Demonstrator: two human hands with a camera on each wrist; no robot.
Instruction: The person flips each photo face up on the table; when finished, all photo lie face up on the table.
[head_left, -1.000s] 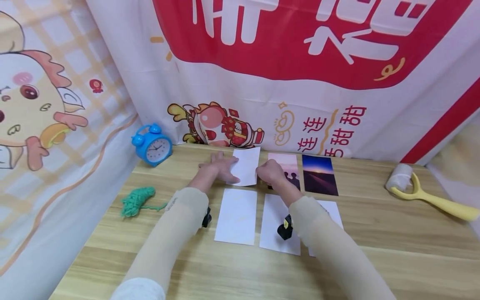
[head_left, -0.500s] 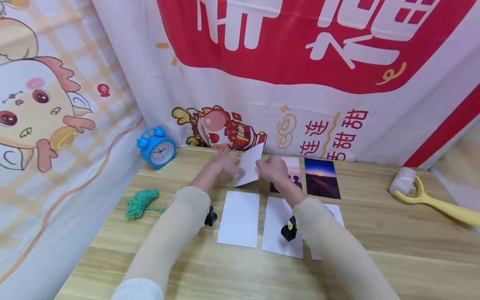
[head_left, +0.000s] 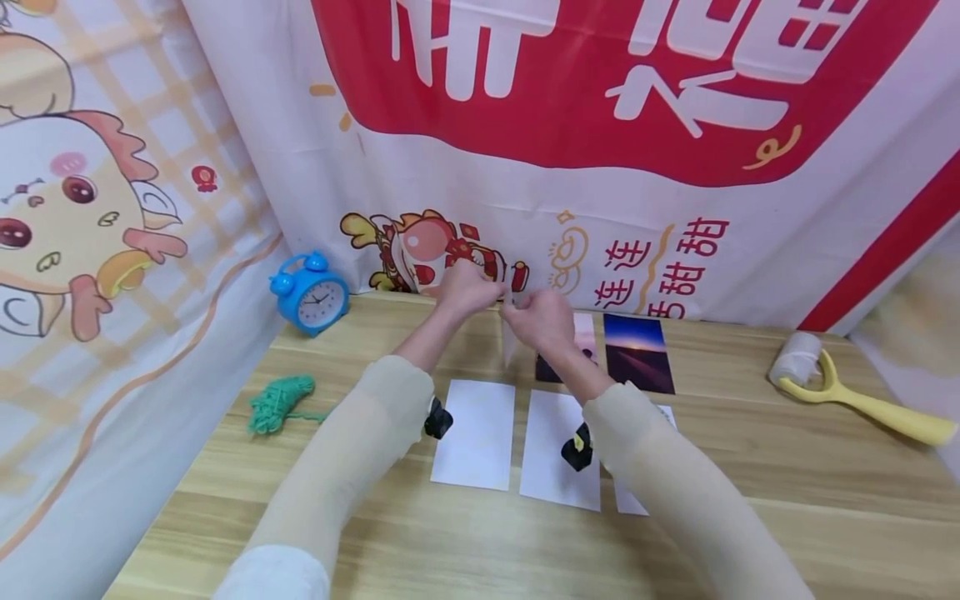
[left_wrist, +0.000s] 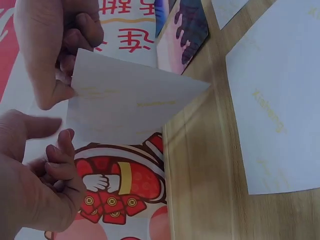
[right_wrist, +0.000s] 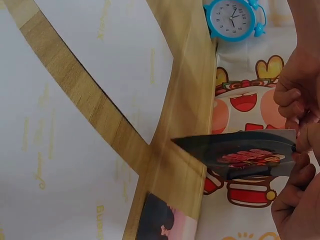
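Note:
A photo card (head_left: 509, 340) stands nearly edge-on above the back of the table, its top pinched by my right hand (head_left: 542, 321). Its white back (left_wrist: 122, 102) carries faint yellow print in the left wrist view. The right wrist view shows its picture side (right_wrist: 245, 157), with red food on a dark ground. My left hand (head_left: 468, 292) is at the card's upper edge, thumb and bent fingers apart; whether a fingertip touches it I cannot tell. Behind my right hand lie a pink silhouette photo (head_left: 585, 337), partly covered, and a sunset photo (head_left: 639, 354).
White-backed cards lie in a front row, including a left card (head_left: 474, 435) and a middle card (head_left: 551, 475); my right sleeve partly hides another. A blue alarm clock (head_left: 312, 300) and green yarn (head_left: 277, 404) are at left. A yellow-handled roller (head_left: 862, 404) lies at right.
The card has been lifted from lying nearly flat and turned edge-on. My left hand, earlier spread on the card, has risen to its top edge; my right hand has moved up slightly with it.

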